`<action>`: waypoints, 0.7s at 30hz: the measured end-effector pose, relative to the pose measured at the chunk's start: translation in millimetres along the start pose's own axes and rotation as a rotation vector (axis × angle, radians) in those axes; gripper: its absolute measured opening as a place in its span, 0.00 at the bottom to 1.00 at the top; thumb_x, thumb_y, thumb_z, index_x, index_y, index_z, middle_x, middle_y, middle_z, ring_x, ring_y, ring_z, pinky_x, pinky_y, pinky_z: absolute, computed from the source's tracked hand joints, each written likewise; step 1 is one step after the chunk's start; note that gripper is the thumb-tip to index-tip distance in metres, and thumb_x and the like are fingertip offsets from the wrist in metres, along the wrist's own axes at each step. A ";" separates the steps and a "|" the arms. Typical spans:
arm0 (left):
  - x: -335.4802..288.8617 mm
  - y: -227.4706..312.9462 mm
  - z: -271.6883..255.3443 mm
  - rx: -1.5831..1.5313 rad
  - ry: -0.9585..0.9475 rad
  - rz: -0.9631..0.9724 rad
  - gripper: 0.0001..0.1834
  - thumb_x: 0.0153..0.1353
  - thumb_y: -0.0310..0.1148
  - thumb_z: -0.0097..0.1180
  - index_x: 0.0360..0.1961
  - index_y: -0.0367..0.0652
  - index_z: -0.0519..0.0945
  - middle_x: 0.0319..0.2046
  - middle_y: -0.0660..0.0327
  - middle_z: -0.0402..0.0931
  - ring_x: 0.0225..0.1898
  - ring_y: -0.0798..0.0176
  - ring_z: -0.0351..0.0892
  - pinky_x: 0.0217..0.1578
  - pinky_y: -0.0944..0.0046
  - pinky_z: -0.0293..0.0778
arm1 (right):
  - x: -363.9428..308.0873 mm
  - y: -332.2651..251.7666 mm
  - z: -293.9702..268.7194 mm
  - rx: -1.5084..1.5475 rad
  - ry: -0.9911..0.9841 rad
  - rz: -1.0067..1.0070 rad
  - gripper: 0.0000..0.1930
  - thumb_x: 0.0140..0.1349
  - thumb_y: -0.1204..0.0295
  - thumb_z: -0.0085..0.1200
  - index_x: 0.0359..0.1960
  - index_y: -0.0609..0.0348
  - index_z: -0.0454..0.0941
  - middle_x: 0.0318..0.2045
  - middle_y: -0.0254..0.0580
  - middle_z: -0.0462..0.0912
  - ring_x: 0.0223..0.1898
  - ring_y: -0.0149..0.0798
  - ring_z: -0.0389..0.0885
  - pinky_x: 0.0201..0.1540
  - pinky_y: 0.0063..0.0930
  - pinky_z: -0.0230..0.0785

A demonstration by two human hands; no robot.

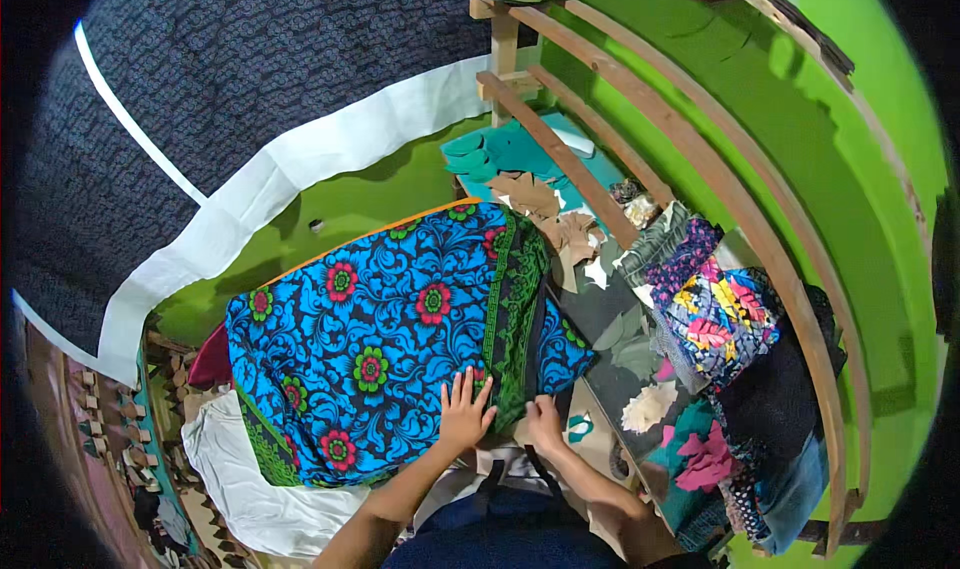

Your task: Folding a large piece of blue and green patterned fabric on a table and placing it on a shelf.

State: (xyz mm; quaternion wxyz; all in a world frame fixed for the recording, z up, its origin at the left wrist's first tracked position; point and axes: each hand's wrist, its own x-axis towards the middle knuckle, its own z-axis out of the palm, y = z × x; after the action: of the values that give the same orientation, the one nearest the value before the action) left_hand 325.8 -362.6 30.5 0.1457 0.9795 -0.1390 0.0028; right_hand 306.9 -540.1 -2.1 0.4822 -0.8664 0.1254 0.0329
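Note:
A large blue cloth (380, 339) with red and green flowers and a dark green patterned border lies spread out in front of me. My left hand (465, 412) rests flat on its near edge, fingers spread apart. My right hand (545, 422) sits just beside it at the border's lower corner, fingers curled down onto the cloth edge; I cannot tell if it pinches the fabric. A white cloth (250, 479) lies under the blue one at the lower left.
A wooden rack (640, 119) curves along the right with folded patterned fabrics (715, 319) stacked by it. Teal and tan cut pieces (520, 164) lie behind the blue cloth. A dark patterned curtain with white trim (250, 99) hangs at left against the green wall.

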 end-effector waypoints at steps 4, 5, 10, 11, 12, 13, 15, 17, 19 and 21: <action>-2.8 -4.1 -0.8 -0.034 -0.047 0.006 0.31 0.60 0.52 0.41 0.64 0.56 0.57 0.65 0.46 0.43 0.65 0.41 0.44 0.60 0.38 0.42 | 11.5 11.2 -40.4 0.366 -0.083 0.278 0.12 0.66 0.66 0.41 0.43 0.62 0.62 0.34 0.46 0.71 0.34 0.42 0.72 0.39 0.34 0.65; -1.5 -1.5 -2.3 -0.036 -0.047 0.016 0.31 0.60 0.52 0.41 0.64 0.56 0.57 0.65 0.46 0.43 0.65 0.41 0.44 0.60 0.38 0.42 | 17.8 18.9 -44.8 0.185 0.046 -0.083 0.10 0.66 0.64 0.40 0.43 0.56 0.63 0.25 0.35 0.66 0.22 0.29 0.65 0.25 0.21 0.61; -1.8 -1.4 -18.5 -0.079 -0.057 -0.047 0.33 0.58 0.55 0.43 0.63 0.56 0.58 0.65 0.48 0.44 0.65 0.44 0.44 0.59 0.36 0.40 | 27.0 -7.0 -76.5 0.129 0.009 -0.106 0.11 0.67 0.65 0.39 0.43 0.60 0.63 0.36 0.46 0.71 0.39 0.40 0.70 0.46 0.31 0.62; -1.0 0.2 -22.6 -0.069 -0.047 0.008 0.36 0.56 0.59 0.43 0.63 0.55 0.58 0.65 0.47 0.44 0.65 0.45 0.44 0.59 0.35 0.40 | 33.7 -4.7 -83.3 0.203 -0.092 0.041 0.22 0.65 0.58 0.41 0.53 0.62 0.61 0.47 0.50 0.70 0.49 0.42 0.68 0.52 0.31 0.59; -2.4 2.1 -27.1 -0.069 -0.046 0.014 0.36 0.56 0.59 0.43 0.63 0.55 0.58 0.65 0.47 0.44 0.65 0.45 0.44 0.59 0.35 0.40 | 33.7 -3.5 -84.3 0.204 -0.085 0.041 0.22 0.65 0.58 0.41 0.53 0.62 0.61 0.47 0.50 0.70 0.49 0.42 0.68 0.52 0.31 0.59; -4.1 7.8 -32.7 -0.063 -0.081 0.102 0.37 0.55 0.60 0.43 0.63 0.55 0.57 0.65 0.47 0.44 0.65 0.45 0.44 0.58 0.35 0.40 | 33.5 -5.7 -85.7 0.326 -0.146 0.242 0.29 0.63 0.53 0.43 0.57 0.63 0.57 0.53 0.51 0.65 0.55 0.42 0.63 0.56 0.31 0.55; -13.8 2.1 -36.7 -0.010 -0.119 0.197 0.39 0.54 0.64 0.41 0.63 0.57 0.58 0.65 0.48 0.45 0.65 0.46 0.45 0.58 0.34 0.41 | 23.8 -55.7 -87.1 0.224 -0.300 0.498 0.42 0.58 0.43 0.45 0.64 0.62 0.50 0.62 0.51 0.58 0.60 0.39 0.58 0.59 0.29 0.50; -9.7 14.6 -25.3 -0.015 -0.130 0.243 0.37 0.55 0.63 0.41 0.63 0.58 0.58 0.65 0.49 0.45 0.65 0.47 0.45 0.58 0.35 0.42 | 24.8 17.4 -71.5 0.347 -0.377 0.392 0.33 0.59 0.52 0.50 0.59 0.62 0.61 0.53 0.44 0.70 0.52 0.36 0.67 0.54 0.28 0.58; -15.2 8.5 -21.0 -0.003 -0.135 0.220 0.36 0.55 0.62 0.41 0.63 0.58 0.58 0.65 0.49 0.46 0.65 0.47 0.46 0.58 0.35 0.42 | 23.2 3.1 -76.0 0.539 -0.524 0.253 0.29 0.59 0.55 0.52 0.56 0.62 0.65 0.49 0.41 0.73 0.49 0.34 0.70 0.52 0.27 0.60; -23.2 -1.1 -17.6 -0.053 -0.090 0.171 0.34 0.57 0.59 0.43 0.63 0.58 0.58 0.64 0.49 0.47 0.65 0.48 0.47 0.59 0.37 0.43 | 23.3 -43.2 -93.5 0.563 -0.486 0.613 0.22 0.58 0.61 0.55 0.49 0.63 0.71 0.41 0.34 0.77 0.42 0.27 0.72 0.46 0.24 0.63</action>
State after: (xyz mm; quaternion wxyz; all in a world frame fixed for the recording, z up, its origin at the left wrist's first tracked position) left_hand 304.5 -350.2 46.0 0.1642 0.9590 -0.2287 -0.0325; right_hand 334.2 -601.6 79.3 0.6816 -0.5924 0.2625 0.3399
